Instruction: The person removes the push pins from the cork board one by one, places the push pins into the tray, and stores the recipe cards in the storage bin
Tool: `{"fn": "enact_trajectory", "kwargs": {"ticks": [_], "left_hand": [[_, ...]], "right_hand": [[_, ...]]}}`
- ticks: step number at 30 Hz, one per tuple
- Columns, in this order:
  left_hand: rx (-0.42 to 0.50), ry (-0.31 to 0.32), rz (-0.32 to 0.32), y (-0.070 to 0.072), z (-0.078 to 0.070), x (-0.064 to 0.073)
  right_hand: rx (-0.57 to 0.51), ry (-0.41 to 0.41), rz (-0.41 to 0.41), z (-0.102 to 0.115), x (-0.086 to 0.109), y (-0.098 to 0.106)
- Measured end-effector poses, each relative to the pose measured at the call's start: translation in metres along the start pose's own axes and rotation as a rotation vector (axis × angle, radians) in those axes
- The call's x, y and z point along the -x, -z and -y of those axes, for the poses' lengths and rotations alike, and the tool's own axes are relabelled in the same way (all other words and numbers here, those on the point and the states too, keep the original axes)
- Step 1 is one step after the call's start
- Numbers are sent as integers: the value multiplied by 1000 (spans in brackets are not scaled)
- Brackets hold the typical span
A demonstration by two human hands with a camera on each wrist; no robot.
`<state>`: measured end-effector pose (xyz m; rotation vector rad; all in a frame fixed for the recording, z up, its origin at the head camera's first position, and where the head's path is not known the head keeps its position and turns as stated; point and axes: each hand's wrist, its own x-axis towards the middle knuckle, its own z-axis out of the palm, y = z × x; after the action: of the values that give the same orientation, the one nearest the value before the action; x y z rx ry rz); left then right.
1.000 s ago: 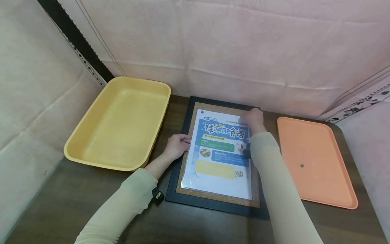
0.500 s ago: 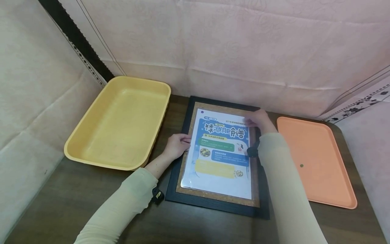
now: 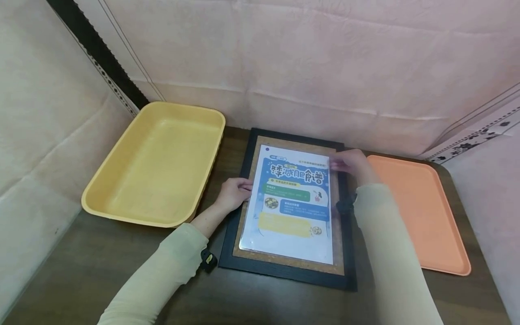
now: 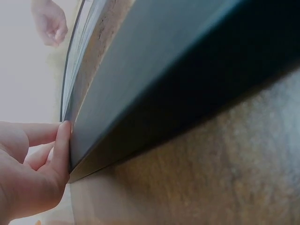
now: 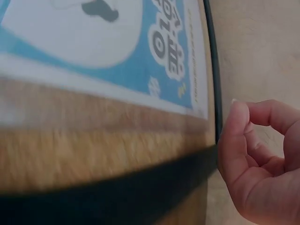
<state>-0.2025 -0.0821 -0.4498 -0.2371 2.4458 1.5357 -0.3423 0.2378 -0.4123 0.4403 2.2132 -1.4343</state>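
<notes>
A laminated sheet with blue print lies on a black-framed cork board. My left hand stays at the sheet's left edge; in the left wrist view its thumb and fingertips come together right at that edge. My right hand is beside the sheet's upper right corner, fingertips overlapping its edge in the head view. In the right wrist view those fingers are curled, tip close to tip; I cannot tell whether something small is between them. A small purple pin marks the sheet's upper left corner.
A deep yellow tray stands on the table at the left, close to my left forearm. On the right lies a flat orange tray, partly behind my right sleeve. Pale pink cloth hangs behind the table.
My right hand has slid rightward off the sheet's upper right area to its edge. The right sleeve now hides the small green spot seen earlier on the orange tray. My left hand has not moved.
</notes>
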Motion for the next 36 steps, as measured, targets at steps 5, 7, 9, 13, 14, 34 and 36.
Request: {"fn": "enact_trajectory", "kwargs": {"ticks": [5,7,9,13,14,34,36], "left_hand": [[-8,-15,-4,1,-2,0],[-5,-10,-1,1,-2,0],[-2,-2,3,1,-1,0],[2,15,6,2,0,0],[2,19,4,2,0,0],[20,20,22,0,1,-2],[25,22,25,1,1,-2]], "right_hand": [[-64,38,22,2,12,15],[-49,49,31,1,19,21],[-55,62,47,0,25,28],[-120,77,110,-5,35,43],[-144,78,123,-7,37,47],[-107,-79,100,-84,76,137],[-129,-130,85,-93,76,143]]}}
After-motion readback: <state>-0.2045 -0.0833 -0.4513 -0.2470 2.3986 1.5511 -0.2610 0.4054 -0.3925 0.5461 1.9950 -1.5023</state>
